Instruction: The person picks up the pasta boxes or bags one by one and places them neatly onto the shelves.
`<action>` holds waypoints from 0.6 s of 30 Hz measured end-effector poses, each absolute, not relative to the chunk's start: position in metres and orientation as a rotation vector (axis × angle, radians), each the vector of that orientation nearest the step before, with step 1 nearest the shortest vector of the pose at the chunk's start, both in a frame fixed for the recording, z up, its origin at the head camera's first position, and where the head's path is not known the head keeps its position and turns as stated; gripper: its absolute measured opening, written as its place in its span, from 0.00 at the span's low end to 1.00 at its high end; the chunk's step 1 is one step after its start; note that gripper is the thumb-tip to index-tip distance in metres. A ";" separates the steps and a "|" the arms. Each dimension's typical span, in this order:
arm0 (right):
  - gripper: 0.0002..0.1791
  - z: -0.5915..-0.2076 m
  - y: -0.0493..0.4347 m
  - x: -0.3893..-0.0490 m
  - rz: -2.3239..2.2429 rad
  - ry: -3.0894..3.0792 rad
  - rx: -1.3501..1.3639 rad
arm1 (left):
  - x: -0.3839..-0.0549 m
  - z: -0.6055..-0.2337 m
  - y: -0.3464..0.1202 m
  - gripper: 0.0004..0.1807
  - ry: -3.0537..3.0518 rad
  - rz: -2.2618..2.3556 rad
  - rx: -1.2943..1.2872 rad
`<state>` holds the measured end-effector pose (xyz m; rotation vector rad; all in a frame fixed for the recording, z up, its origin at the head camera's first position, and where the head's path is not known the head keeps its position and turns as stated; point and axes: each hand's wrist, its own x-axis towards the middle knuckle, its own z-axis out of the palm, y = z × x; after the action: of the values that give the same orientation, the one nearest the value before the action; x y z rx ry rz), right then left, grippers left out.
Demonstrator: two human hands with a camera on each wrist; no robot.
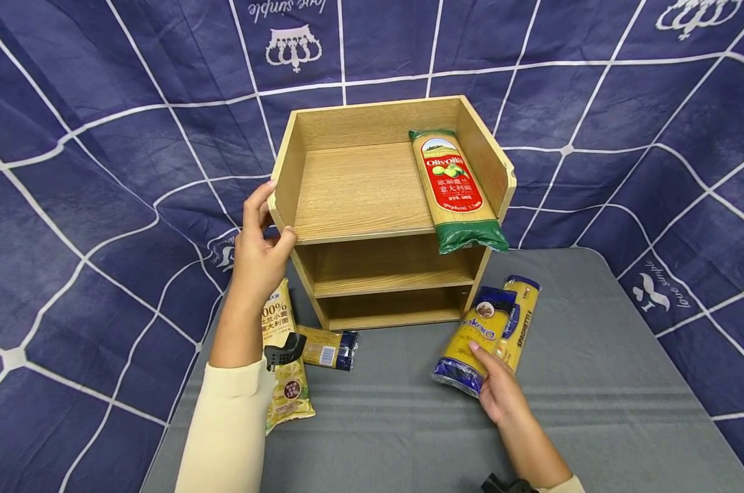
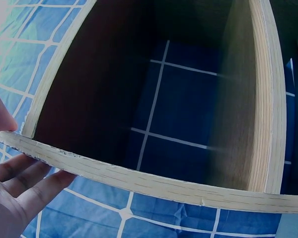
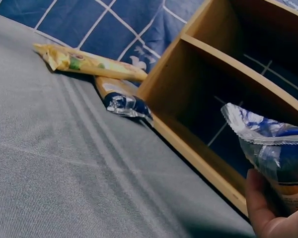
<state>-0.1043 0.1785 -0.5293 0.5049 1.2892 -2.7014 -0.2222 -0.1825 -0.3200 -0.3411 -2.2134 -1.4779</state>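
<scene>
A wooden shelf unit (image 1: pixel 356 185) stands upright against the blue cloth. My left hand (image 1: pixel 257 243) grips the front edge of its left side panel; in the left wrist view, the thumb is on one side of the board and the fingers (image 2: pixel 44 193) on the other. My right hand (image 1: pixel 501 394) holds a blue-and-yellow pasta packet (image 1: pixel 479 335), thumb on its front, in front of the shelf's lower right corner. Its crinkled clear-and-blue end (image 3: pixel 268 129) shows in the right wrist view. A green-and-red spaghetti packet (image 1: pixel 452 181) lies on the top board, its green end overhanging the front.
Another yellow spaghetti packet (image 1: pixel 523 311) lies partly behind the held one. Left of the shelf are a pale yellow pasta packet (image 1: pixel 292 370), partly covered by my left arm, and a packet with a dark blue end (image 1: pixel 329 348). Grey cloth (image 1: pixel 397 424) covers the table.
</scene>
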 end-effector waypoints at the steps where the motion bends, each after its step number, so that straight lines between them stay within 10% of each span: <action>1: 0.12 -0.529 0.179 -0.104 -2.683 1.300 0.528 | -0.222 -0.320 -0.183 0.40 -2.215 -1.475 -0.341; 18: 0.20 -0.544 0.190 -0.097 -2.550 1.347 0.455 | -0.222 -0.319 -0.182 0.40 -2.217 -1.463 -0.344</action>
<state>-0.0966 0.1895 -0.5435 0.4551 1.3475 -2.5498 -0.2216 -0.1823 -0.3187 -0.3438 -2.2165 -1.4634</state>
